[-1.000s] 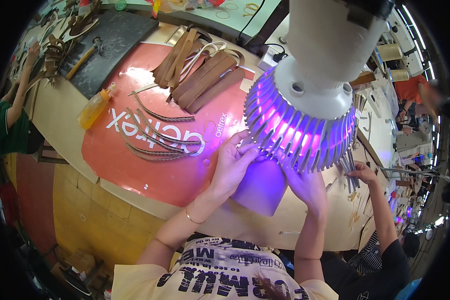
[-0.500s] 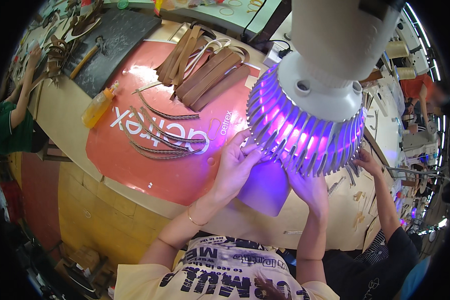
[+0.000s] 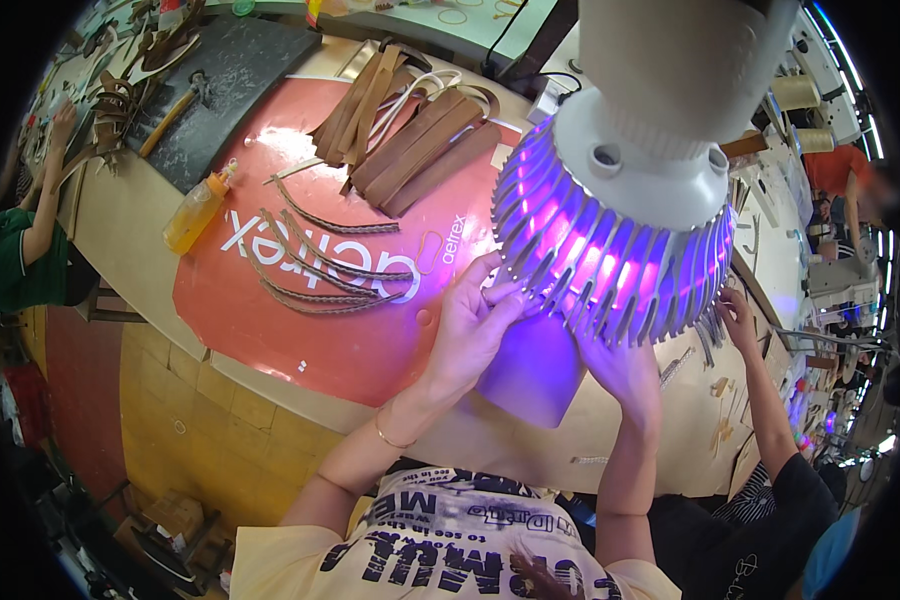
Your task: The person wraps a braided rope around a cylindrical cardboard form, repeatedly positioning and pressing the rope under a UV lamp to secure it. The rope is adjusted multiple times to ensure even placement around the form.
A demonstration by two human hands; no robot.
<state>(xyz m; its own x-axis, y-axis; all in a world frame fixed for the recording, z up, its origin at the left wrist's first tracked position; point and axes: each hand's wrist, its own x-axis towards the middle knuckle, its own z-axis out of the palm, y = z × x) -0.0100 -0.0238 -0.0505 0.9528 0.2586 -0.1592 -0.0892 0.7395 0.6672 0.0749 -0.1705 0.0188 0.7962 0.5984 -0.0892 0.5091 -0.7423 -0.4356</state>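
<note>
Since a second ago, a co-worker's hand (image 3: 738, 318) at the right has slipped up closer to the lamp (image 3: 610, 240), whose rim now covers part of the grey strips (image 3: 710, 332) by its fingers; the person's own two hands have kept almost the same pose.

At the far left, another co-worker's green sleeve (image 3: 18, 240) is cut by the dark rim of the view. Next come a dark slab (image 3: 242, 85) with a hammer (image 3: 167, 122) on it, a bottle (image 3: 195, 215) of orange liquid, and a red sheet (image 3: 320, 355) bearing thin braided strips (image 3: 315, 293) and brown straps (image 3: 400, 180).

The left hand (image 3: 475, 328) has thumb and fingers drawn close together at the lamp's lower edge; what they pinch, if anything, cannot be told. Between the hands, beneath the lamp, lies a panel (image 3: 532, 378) on the beige tabletop (image 3: 620, 440). It looks smooth and plain, washed violet so that its own colour is uncertain, and its upper end is hidden. The right hand (image 3: 615, 365) reaches under the ribbed hood, fingertips out of sight, its grip impossible to judge.
</note>
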